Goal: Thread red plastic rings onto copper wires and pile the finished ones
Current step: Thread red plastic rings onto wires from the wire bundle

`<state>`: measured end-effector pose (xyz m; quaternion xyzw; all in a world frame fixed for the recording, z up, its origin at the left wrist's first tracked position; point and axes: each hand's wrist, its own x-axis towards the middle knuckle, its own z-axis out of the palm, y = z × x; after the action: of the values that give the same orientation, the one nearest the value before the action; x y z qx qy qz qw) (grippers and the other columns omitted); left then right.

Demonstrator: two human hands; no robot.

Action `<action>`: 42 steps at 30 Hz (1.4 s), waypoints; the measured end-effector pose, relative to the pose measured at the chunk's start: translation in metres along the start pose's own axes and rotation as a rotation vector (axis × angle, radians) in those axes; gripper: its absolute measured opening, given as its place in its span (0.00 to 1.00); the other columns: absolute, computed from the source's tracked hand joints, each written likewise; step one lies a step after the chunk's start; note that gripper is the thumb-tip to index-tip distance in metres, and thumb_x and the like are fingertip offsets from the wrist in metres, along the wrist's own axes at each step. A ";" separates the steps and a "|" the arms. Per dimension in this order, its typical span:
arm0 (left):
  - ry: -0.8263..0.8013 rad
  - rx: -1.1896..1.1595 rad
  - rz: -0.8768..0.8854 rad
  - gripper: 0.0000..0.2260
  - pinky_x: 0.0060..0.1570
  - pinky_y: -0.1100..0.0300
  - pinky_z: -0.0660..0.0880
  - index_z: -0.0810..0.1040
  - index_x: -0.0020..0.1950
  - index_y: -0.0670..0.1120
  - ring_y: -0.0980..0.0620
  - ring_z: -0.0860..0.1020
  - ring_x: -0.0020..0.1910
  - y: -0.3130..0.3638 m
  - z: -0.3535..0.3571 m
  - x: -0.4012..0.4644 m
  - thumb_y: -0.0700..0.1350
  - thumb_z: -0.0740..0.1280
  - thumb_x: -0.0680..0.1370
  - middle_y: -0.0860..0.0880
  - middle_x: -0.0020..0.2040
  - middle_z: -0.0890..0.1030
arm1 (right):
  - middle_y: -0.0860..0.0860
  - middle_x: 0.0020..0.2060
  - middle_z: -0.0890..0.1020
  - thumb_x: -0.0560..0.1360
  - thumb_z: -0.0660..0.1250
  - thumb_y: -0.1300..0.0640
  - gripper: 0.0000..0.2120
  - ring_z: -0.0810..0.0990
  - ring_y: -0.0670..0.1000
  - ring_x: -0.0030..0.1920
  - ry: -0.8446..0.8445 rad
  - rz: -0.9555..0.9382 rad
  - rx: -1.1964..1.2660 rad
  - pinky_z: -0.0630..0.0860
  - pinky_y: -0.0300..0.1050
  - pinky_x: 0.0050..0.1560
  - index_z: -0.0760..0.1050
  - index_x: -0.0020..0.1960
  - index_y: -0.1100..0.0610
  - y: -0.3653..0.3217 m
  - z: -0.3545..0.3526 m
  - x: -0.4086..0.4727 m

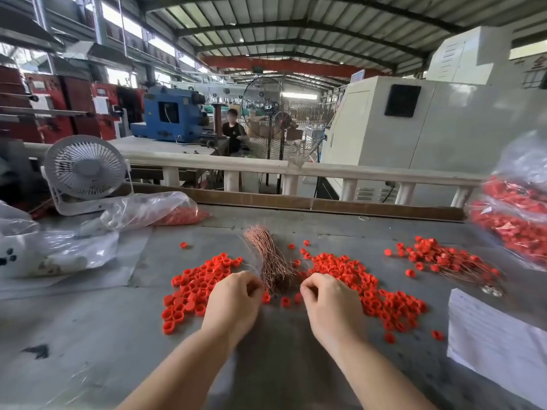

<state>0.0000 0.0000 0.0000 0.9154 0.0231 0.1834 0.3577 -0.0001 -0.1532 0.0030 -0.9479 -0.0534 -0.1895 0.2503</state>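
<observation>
Both hands' grips curl at copper wire bundle point(270, 263), mid-counter; contents unseen | left hand point(233, 303) | right hand point(328, 303) | risk: snagged strands scatter red rings point(201, 279)

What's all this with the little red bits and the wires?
A person at a grey table is putting red plastic rings on copper wires. Both hands, the left hand and the right hand, have curled fingers at the near end of a bundle of copper wires; what they pinch is hidden. Loose rings lie in a left heap and a right heap. Finished ones are piled at far right.
</observation>
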 end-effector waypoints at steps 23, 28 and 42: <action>0.064 0.211 0.251 0.11 0.56 0.62 0.63 0.79 0.56 0.57 0.53 0.71 0.55 -0.011 0.009 -0.006 0.54 0.67 0.75 0.57 0.52 0.78 | 0.39 0.55 0.74 0.75 0.59 0.59 0.18 0.68 0.44 0.59 -0.077 -0.076 -0.191 0.55 0.44 0.53 0.75 0.58 0.40 0.018 0.007 -0.011; 0.023 0.229 0.251 0.08 0.56 0.61 0.64 0.79 0.53 0.57 0.54 0.70 0.55 -0.012 0.008 -0.007 0.53 0.67 0.75 0.57 0.51 0.78 | 0.41 0.54 0.75 0.77 0.60 0.56 0.14 0.68 0.45 0.58 -0.088 -0.083 -0.202 0.55 0.44 0.51 0.77 0.55 0.41 0.016 0.005 -0.013; -0.001 0.210 0.269 0.06 0.55 0.61 0.65 0.81 0.50 0.52 0.52 0.70 0.53 -0.015 0.006 -0.011 0.48 0.67 0.75 0.55 0.47 0.77 | 0.41 0.50 0.76 0.77 0.62 0.51 0.05 0.69 0.46 0.57 -0.078 -0.115 -0.161 0.55 0.44 0.49 0.76 0.48 0.44 0.014 0.006 -0.017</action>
<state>-0.0070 0.0057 -0.0173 0.9426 -0.0805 0.2259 0.2324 -0.0112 -0.1626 -0.0151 -0.9670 -0.1019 -0.1704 0.1600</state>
